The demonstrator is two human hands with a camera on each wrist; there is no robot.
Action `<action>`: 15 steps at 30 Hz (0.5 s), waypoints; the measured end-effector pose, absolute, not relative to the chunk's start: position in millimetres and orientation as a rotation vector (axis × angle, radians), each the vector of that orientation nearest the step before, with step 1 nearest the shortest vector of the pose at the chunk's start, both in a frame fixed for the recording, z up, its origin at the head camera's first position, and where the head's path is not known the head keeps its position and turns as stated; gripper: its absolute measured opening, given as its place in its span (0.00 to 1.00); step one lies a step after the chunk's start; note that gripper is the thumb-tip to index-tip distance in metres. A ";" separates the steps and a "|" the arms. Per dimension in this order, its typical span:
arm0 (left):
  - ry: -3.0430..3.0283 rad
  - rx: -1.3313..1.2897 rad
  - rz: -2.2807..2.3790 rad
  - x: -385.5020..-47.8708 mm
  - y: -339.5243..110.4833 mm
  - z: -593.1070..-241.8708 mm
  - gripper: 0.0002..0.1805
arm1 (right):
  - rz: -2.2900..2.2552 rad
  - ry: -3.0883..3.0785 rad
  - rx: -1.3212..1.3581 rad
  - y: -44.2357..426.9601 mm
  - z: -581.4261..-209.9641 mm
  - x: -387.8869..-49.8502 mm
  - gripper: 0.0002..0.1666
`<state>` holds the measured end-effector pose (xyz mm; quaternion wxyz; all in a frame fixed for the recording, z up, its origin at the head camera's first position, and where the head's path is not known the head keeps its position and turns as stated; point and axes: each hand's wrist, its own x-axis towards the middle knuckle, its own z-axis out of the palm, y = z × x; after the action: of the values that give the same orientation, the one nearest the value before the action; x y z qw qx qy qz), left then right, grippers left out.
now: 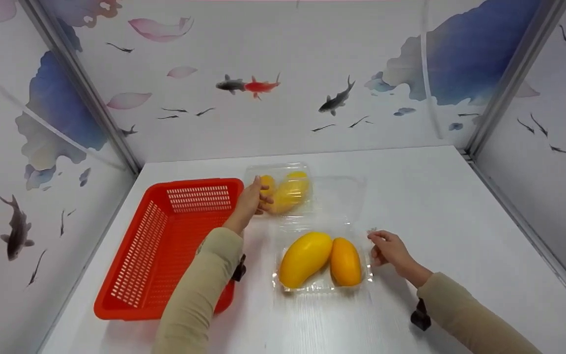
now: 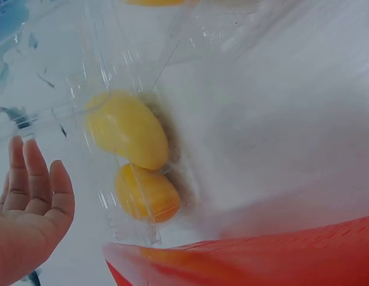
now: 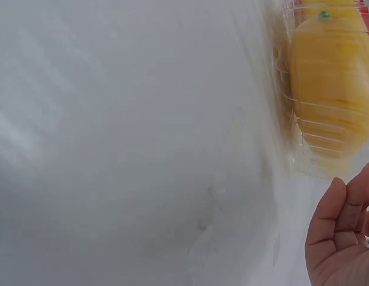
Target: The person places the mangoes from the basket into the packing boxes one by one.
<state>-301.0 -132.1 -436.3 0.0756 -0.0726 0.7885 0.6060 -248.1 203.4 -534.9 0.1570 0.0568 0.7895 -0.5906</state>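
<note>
In the head view, an uncovered clear plastic container (image 1: 322,287) holds a large yellow mango (image 1: 304,259) and a smaller orange mango (image 1: 346,262). Its clear lid (image 1: 342,199) is folded back behind it. At the container's back right corner, my right hand (image 1: 391,253) has curled fingers, thumb and forefinger pinching the plastic edge. My left hand (image 1: 251,201) is beside a second clear container (image 1: 278,169) farther back, fingers loosely extended. Inside that one are yellow mangoes (image 1: 293,189). The left wrist view shows the left palm with nothing in it.
A red plastic basket (image 1: 165,184) with slotted sides stands on the left of the white table (image 1: 440,196), under my left forearm. Printed panels (image 1: 288,118) enclose the table at the back and both sides.
</note>
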 end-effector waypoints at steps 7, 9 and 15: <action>2.394 -0.097 1.517 -288.9 -133.2 -433.6 0.19 | -1.678 2.165 0.130 219.8 -522.1 -239.9 0.26; 2.395 -0.053 1.418 -284.0 -132.4 -434.0 0.17 | -1.674 2.132 0.110 223.2 -518.0 -236.4 0.28; 2.386 -0.041 1.231 -269.7 -125.5 -433.1 0.15 | -1.633 2.060 0.030 225.6 -509.9 -223.1 0.33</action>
<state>-269.7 -125.5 -433.1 0.2262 -0.0147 0.8656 0.4465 -223.1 225.6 -509.9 0.2535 0.0111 0.7579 -0.6010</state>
